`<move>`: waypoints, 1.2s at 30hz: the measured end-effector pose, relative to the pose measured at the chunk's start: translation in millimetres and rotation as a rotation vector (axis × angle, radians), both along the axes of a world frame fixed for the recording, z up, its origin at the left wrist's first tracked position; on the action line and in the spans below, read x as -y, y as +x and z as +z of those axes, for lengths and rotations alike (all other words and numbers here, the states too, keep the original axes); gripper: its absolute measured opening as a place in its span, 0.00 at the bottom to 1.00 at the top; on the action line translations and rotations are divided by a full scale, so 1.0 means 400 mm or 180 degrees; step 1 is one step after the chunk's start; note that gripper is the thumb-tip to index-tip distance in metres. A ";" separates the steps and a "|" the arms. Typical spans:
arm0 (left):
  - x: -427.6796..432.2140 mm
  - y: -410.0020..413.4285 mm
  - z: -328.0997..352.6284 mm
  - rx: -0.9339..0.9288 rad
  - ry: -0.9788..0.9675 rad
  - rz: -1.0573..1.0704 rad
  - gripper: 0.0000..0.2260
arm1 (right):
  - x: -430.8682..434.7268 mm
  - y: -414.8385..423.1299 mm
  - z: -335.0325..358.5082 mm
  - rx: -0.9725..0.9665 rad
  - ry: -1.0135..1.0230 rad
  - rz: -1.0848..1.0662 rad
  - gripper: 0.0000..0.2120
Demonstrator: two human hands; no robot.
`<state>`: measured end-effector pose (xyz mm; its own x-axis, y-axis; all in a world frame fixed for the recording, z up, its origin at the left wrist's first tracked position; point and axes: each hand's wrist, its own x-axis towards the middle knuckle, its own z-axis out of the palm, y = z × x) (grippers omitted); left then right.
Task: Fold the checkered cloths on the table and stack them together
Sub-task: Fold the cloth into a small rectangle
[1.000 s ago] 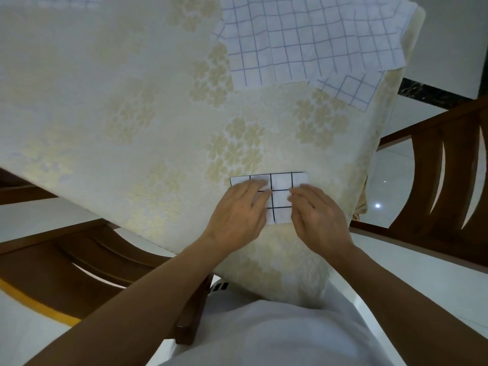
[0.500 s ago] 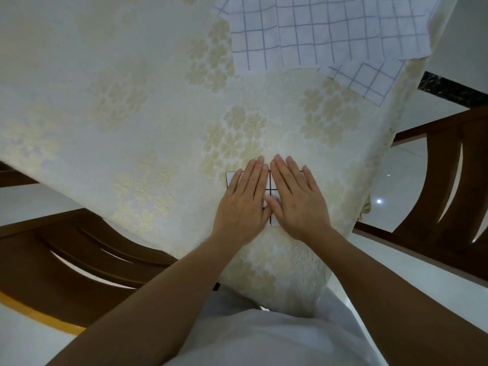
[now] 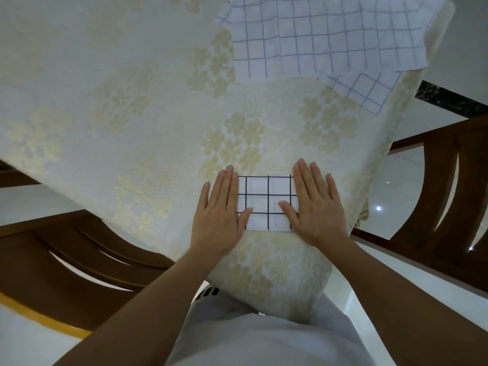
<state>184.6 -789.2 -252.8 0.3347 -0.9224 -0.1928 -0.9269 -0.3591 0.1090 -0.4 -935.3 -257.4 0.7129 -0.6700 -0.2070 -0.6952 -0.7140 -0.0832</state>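
A small folded white cloth with a black grid (image 3: 266, 203) lies flat near the front edge of the table. My left hand (image 3: 220, 213) rests flat on its left end, fingers together and stretched out. Flat on the cloth's right end lies my right hand (image 3: 315, 207), its thumb reaching onto the cloth. Neither hand grips anything. At the far right of the table a large unfolded white cloth with a blue grid (image 3: 324, 35) is spread out, and the corner of another blue-grid cloth (image 3: 367, 92) sticks out from under it.
The table wears a cream tablecloth with gold flowers (image 3: 118, 101). Wooden chairs stand at the left (image 3: 66, 249) and the right (image 3: 449, 186). A shiny white floor (image 3: 383, 196) shows beyond the table's right edge.
My hands were side by side on the middle of the folded cloth; they have slid apart to its two ends, uncovering the black grid between them.
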 end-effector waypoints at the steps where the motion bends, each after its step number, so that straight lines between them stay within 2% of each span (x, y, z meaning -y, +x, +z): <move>1: -0.003 0.001 0.004 -0.0002 0.0018 0.0023 0.33 | 0.001 -0.002 0.003 -0.0010 0.0015 0.0003 0.38; 4: -0.005 0.004 0.015 -0.0164 -0.0046 0.0137 0.32 | 0.006 -0.004 0.019 0.0022 0.0145 0.0072 0.37; 7: -0.006 0.013 0.039 -0.0620 -0.0567 0.0515 0.27 | 0.009 -0.013 0.051 0.0471 0.0248 -0.0193 0.33; 10: -0.005 0.017 0.063 -0.0614 -0.1118 0.1145 0.14 | -0.005 -0.029 0.075 0.1232 -0.0146 -0.0774 0.20; 13: 0.009 0.012 0.082 -0.1135 -0.1133 0.1860 0.08 | -0.020 -0.021 0.082 0.1504 0.0172 -0.1365 0.11; 16: 0.015 0.006 0.084 -0.1323 -0.0940 0.2249 0.08 | -0.026 -0.001 0.074 0.1423 0.0612 -0.1934 0.10; 23: 0.033 -0.011 0.090 -0.1427 -0.0743 0.2660 0.09 | -0.030 0.036 0.073 0.1118 0.0942 -0.2646 0.14; 32: 0.055 -0.021 0.107 -0.1659 -0.0596 0.2994 0.04 | -0.038 0.066 0.088 0.1075 0.1154 -0.2890 0.11; 36: 0.061 -0.020 0.105 -0.1666 -0.0550 0.3027 0.06 | -0.038 0.082 0.082 0.1003 0.1366 -0.3032 0.10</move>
<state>176.7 -813.7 -210.9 0.8377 -0.3592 -0.4113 -0.1040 -0.8444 0.5256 32.5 -920.0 -224.5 0.0018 -0.8908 -0.4544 -0.8513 0.2371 -0.4680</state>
